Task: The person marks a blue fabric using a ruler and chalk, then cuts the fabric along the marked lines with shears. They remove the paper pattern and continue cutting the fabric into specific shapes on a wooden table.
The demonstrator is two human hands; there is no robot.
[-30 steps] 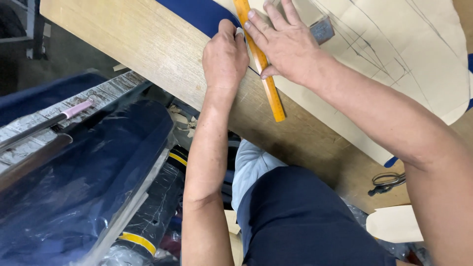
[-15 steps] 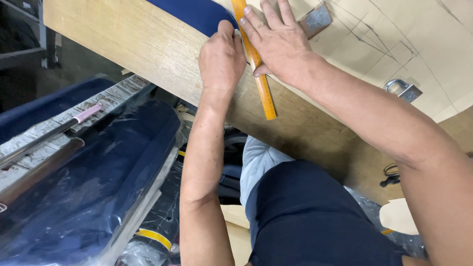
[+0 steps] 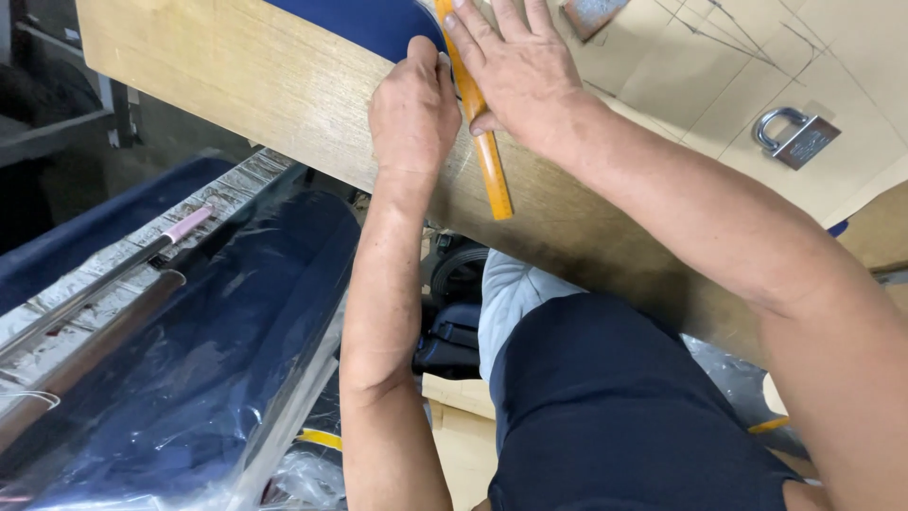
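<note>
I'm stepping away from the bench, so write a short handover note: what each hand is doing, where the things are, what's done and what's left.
Right hand: flat on the orange ruler, pressing it onto the table.
Left hand: closed, knuckles up, right beside the ruler at the edge of the blue cloth; whether it holds anything cannot be seen.
Things: the paper pattern, with pencil lines on it, lies to the right, with a padlock and a small metal block sitting on it.
Done: ruler placed, pattern weighted.
Left: no mark or cut shows on the cloth; line along the ruler apparently not yet made.

Both hands, left hand (image 3: 413,109) beside right hand (image 3: 515,71), rest on the ruler (image 3: 487,161) lying across the table (image 3: 236,85).
</note>
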